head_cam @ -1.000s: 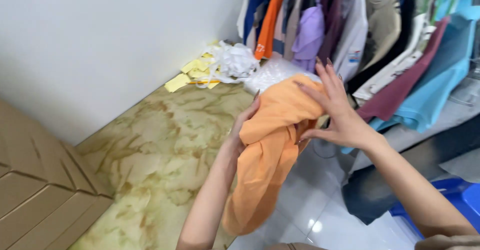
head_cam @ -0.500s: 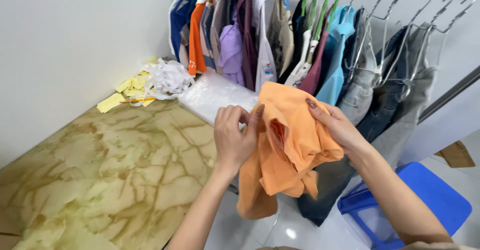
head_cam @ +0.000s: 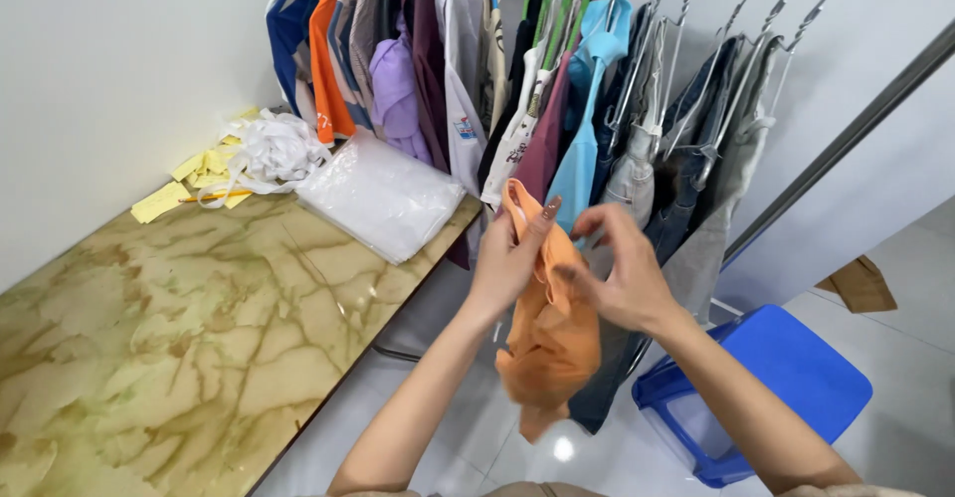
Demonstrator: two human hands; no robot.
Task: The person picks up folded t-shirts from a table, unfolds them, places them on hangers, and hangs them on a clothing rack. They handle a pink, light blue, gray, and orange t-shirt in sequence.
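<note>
An orange garment (head_cam: 545, 343) hangs bunched between both hands, in front of a rack of clothes. My left hand (head_cam: 509, 258) grips its upper edge, fingers wrapped round the fabric. My right hand (head_cam: 617, 273) pinches the cloth just to the right, at the same height. The garment's lower part droops toward the floor. Behind the hands hang several shirts and trousers on hangers (head_cam: 597, 119), among them a light blue top (head_cam: 587, 149) and grey trousers (head_cam: 716, 189).
A marble-patterned table (head_cam: 169, 348) fills the left. On its far end lie clear plastic bags (head_cam: 378, 198), white cloth strips (head_cam: 269, 149) and yellow paper slips (head_cam: 189, 174). A blue plastic stool (head_cam: 766, 388) stands on the tiled floor at right.
The view has swung right toward the rack. The orange garment has been gathered from spread out into a narrower bunch, and both hands have come closer together at its top.
</note>
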